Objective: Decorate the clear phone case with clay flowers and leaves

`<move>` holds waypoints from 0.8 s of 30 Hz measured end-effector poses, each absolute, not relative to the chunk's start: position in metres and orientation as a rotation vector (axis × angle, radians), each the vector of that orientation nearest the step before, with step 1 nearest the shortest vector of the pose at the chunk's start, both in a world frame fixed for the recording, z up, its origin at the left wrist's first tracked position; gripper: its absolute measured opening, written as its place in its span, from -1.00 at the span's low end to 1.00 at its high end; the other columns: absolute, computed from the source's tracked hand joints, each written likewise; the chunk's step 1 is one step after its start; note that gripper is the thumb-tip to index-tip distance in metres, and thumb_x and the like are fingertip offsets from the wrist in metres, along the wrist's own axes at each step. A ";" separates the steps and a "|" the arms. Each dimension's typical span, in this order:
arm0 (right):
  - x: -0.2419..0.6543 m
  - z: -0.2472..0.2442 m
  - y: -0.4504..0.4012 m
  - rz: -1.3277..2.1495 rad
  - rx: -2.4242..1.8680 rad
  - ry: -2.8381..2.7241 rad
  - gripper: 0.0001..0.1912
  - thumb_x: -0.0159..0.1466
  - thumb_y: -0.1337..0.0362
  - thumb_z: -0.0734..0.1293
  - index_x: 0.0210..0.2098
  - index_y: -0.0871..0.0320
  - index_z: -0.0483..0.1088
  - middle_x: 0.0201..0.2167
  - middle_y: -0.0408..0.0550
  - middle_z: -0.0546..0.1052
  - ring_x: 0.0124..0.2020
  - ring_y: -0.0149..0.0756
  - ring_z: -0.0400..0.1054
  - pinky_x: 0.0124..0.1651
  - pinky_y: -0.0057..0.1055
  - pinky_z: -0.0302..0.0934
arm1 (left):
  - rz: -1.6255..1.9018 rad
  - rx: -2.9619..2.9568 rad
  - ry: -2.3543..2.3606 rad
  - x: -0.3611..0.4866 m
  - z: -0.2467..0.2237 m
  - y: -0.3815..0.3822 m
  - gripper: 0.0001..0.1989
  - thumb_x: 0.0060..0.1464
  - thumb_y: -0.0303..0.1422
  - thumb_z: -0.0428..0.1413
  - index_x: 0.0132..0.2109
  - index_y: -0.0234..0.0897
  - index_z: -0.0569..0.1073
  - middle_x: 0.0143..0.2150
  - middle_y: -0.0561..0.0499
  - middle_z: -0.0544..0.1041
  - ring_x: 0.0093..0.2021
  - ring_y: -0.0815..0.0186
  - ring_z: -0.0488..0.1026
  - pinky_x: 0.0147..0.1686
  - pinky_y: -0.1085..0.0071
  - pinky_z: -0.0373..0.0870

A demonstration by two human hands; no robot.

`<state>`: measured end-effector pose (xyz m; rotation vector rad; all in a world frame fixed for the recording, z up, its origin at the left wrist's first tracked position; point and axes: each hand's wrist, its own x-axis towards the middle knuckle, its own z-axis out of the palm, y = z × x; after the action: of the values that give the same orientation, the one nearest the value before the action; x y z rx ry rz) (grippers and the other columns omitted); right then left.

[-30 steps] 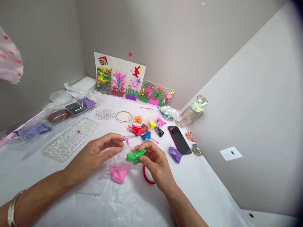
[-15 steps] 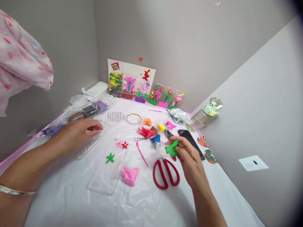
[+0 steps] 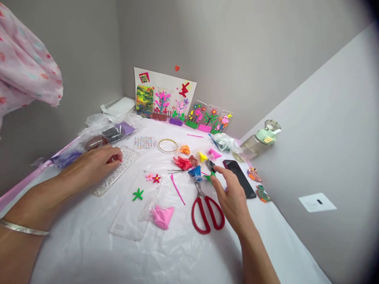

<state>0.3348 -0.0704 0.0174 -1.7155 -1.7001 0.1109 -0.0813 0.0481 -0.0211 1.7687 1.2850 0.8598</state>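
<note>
My left hand point(image 3: 102, 161) is over a clear textured phone case point(image 3: 118, 173), its fingertips pinched together; whatever lies between them is too small to make out. At the right, my right hand point(image 3: 232, 195) has thumb and forefinger apart beside a packet of green clay point(image 3: 209, 177), which lies on the table by the blue clay packet point(image 3: 194, 172). Red-handled scissors point(image 3: 201, 215) rest just left of that hand. Between my hands lies a plain clear phone case point(image 3: 127, 219) carrying a green clay star shape point(image 3: 137, 194), a pink flower point(image 3: 149, 177) and a red flower point(image 3: 156, 178).
A pink clay packet point(image 3: 162, 217) touches the clear case. Several coloured packets, a bangle point(image 3: 167, 146) and a black phone point(image 3: 239, 179) lie farther back. A bottle point(image 3: 260, 142) stands at right; decorated cases point(image 3: 210, 118) lean on the wall. Bagged clay point(image 3: 115, 132) fills the left edge.
My right hand has moved slightly away from me and let go of the green clay packet, which now lies among the others. My left hand has shifted slightly left, its fingertips closer together.
</note>
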 end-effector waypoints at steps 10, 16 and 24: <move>0.253 0.020 -0.099 0.196 -1.114 -1.971 -0.77 0.54 0.39 0.36 0.13 0.04 0.48 -0.16 0.00 0.72 -0.20 -0.16 0.64 -0.11 -0.24 0.51 | 0.751 1.603 0.979 0.000 0.026 -0.015 -0.81 0.25 -0.13 0.25 -0.20 -0.12 0.55 -0.33 0.08 0.62 -0.31 0.21 0.61 -0.28 0.36 0.56; 0.240 0.016 -0.105 0.152 -1.015 -2.001 -0.68 0.54 0.37 0.38 0.25 0.04 0.45 -0.13 0.03 0.71 -0.16 -0.14 0.61 -0.04 -0.18 0.53 | 0.578 1.497 0.848 0.019 0.021 -0.039 -0.77 0.24 -0.11 0.26 -0.24 -0.17 0.52 -0.30 0.08 0.59 -0.38 0.30 0.53 -0.30 0.37 0.54; 0.239 0.013 -0.103 0.056 -0.922 -2.066 -0.63 0.53 0.45 0.37 0.25 0.03 0.51 -0.23 -0.02 0.70 -0.27 -0.21 0.59 -0.06 -0.20 0.55 | 0.437 1.464 0.823 0.027 0.028 -0.048 -0.83 0.20 -0.17 0.24 -0.24 -0.15 0.52 -0.37 0.12 0.58 -0.39 0.27 0.56 -0.27 0.36 0.53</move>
<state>0.2386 -0.1031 0.0130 -0.9223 -2.0663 0.0560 0.0270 -0.0478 0.0284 1.4644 0.8232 0.4371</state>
